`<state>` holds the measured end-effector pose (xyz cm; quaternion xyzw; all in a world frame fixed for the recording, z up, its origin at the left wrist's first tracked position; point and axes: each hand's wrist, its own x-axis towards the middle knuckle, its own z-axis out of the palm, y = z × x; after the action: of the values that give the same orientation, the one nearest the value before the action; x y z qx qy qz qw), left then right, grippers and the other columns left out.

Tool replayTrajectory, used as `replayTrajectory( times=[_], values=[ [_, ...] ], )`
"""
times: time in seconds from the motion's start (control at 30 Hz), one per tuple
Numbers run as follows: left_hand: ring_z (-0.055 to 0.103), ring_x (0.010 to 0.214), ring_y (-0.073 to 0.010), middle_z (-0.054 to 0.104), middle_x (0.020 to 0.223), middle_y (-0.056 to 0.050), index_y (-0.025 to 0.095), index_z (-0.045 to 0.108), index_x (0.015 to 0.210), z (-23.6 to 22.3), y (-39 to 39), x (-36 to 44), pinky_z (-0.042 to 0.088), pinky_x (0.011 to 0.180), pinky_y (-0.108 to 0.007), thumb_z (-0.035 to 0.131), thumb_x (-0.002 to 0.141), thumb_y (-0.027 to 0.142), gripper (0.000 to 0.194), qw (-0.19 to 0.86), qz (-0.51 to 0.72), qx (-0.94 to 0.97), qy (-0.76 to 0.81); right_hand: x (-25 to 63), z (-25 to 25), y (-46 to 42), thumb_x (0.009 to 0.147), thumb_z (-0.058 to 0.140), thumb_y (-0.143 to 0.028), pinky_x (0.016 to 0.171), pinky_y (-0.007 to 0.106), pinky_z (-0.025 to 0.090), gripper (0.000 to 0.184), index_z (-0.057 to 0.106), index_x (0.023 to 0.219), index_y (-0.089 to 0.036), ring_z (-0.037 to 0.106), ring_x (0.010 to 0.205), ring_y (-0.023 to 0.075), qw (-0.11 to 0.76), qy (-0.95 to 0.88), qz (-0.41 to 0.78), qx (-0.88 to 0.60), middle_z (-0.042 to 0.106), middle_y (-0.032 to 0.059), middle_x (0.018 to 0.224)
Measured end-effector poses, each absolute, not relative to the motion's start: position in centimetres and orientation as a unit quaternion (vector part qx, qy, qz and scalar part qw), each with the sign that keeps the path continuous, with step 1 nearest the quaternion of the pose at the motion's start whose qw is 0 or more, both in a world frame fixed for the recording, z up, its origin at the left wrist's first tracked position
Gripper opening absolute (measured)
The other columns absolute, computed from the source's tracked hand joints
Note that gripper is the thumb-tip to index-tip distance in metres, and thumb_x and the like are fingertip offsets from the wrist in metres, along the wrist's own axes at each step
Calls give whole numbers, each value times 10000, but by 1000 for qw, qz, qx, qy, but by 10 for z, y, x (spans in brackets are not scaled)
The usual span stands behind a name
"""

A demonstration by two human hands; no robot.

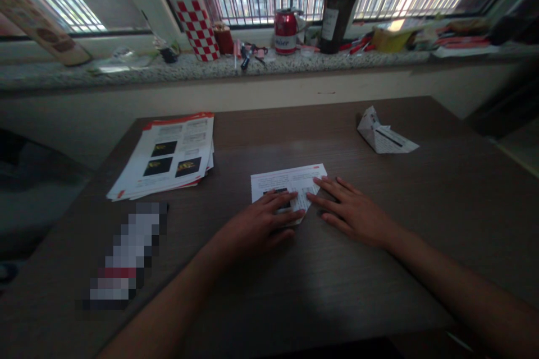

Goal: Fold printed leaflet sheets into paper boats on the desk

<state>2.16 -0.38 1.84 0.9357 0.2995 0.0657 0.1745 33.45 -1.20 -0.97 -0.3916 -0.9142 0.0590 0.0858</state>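
A printed sheet of paper, partly folded, lies on the dark wooden table in front of me. My left hand rests flat on its lower left part, fingers stretched toward the fold. My right hand lies flat beside it, fingertips pressing the paper's lower right folded corner. Both hands are open and hold nothing.
A stack of printed sheets with red edges lies at the left. A folded paper shape sits at the back right. A blurred-out object lies near left. The windowsill holds a red can, a dark bottle and clutter.
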Motion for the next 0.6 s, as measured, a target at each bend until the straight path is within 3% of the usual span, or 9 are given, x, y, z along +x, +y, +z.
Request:
replayTrajectory(
  times=[0.3,0.43,0.6],
  values=[
    [345,1558,-341,342,1714,-71,354,519,1554,13,-4,21,358,1242,-557,663,1028,369,545,162,60,941,290,339,-10,-14,1084,525,-429,1275,618,239,572,367,1632,-383,231,1606,314,102,-928,64,-353,175,55,1768],
    [310,1574,-353,323,1721,-82,368,530,1542,17,-6,21,346,1244,-570,665,1024,416,537,159,50,945,280,340,-8,-15,1078,536,-442,1281,643,200,530,433,1596,-401,260,1598,314,87,-933,69,-341,226,32,1757],
    [310,1571,-365,320,1722,-71,394,555,1514,18,-6,21,356,1232,-590,652,1030,418,495,160,52,944,283,340,-7,-15,1070,553,-456,1282,645,200,564,403,1610,-401,247,1602,308,84,-935,72,-337,234,32,1753]
  ],
)
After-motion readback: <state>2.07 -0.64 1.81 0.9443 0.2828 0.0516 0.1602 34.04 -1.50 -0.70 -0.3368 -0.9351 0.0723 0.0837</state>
